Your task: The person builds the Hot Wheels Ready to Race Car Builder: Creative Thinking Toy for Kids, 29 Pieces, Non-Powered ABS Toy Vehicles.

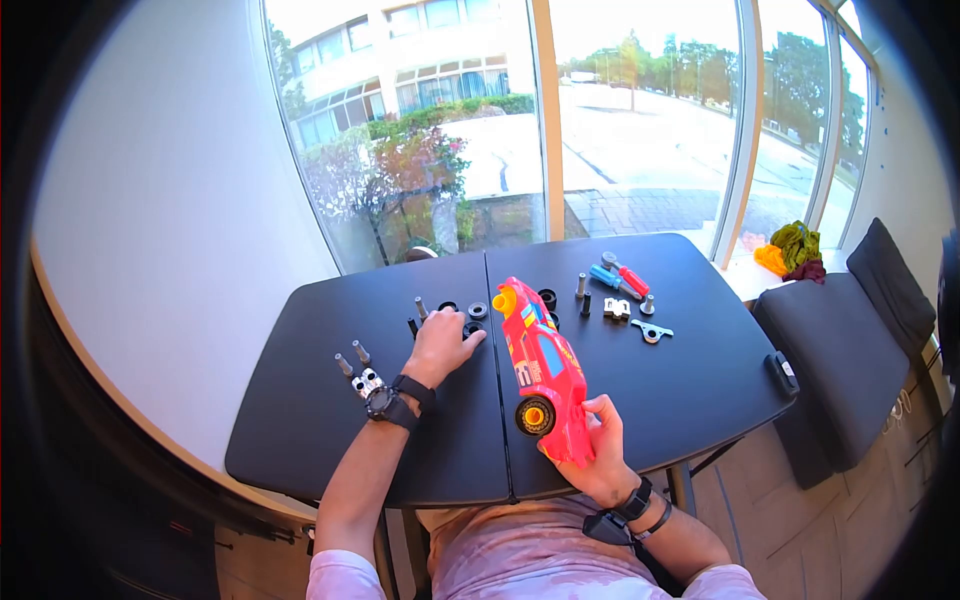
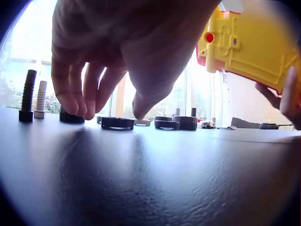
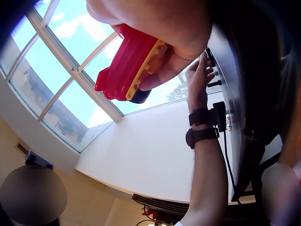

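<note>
My right hand grips a red toy car by one end and holds it up over the table. One black wheel with a yellow hub sits on the car's side; its yellow underside faces the left wrist view. Low over the table, my left hand reaches down among loose wheels, fingers hanging slightly bent. Its fingertips are right at a black wheel, partly hidden behind them. A flat black ring lies between thumb and fingers in that view, and a black bolt stands beside the hand.
On the black folding table, two grey bolts stand by a silvery part at left. At right are a blue screwdriver, a red screwdriver, a silvery block and a flat grey part. Windows rise behind.
</note>
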Demonstrator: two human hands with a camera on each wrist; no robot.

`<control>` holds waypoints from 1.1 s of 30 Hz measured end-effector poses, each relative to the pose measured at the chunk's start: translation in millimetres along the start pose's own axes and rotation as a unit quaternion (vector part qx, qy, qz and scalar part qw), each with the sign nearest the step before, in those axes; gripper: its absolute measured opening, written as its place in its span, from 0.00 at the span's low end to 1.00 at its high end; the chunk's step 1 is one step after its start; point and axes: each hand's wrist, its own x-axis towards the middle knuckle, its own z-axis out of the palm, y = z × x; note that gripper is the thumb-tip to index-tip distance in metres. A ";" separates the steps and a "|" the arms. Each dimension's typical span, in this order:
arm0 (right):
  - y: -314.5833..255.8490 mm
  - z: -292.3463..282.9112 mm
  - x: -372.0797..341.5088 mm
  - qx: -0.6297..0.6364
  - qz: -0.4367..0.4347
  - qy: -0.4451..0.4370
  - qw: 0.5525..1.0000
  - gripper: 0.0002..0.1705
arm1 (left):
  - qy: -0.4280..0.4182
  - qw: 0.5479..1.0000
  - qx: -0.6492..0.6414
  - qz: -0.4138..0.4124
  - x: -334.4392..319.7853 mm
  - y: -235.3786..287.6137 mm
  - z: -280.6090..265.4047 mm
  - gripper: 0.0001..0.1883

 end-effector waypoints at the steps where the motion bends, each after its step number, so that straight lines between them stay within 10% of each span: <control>1: 0.5 -0.4 0.0 0.003 0.002 -0.001 1.000 0.34 | -0.006 1.000 0.002 0.001 1.4 -1.0 1.8 0.24; 14: -0.1 7.3 -1.1 0.002 0.000 0.021 1.000 0.35 | 0.128 0.908 -0.399 0.019 -97.6 75.1 -125.7 0.25; 33: 1.7 3.9 -3.5 -0.026 -0.009 0.024 0.999 0.38 | 0.041 0.911 -0.396 0.110 -141.7 129.0 -128.9 0.27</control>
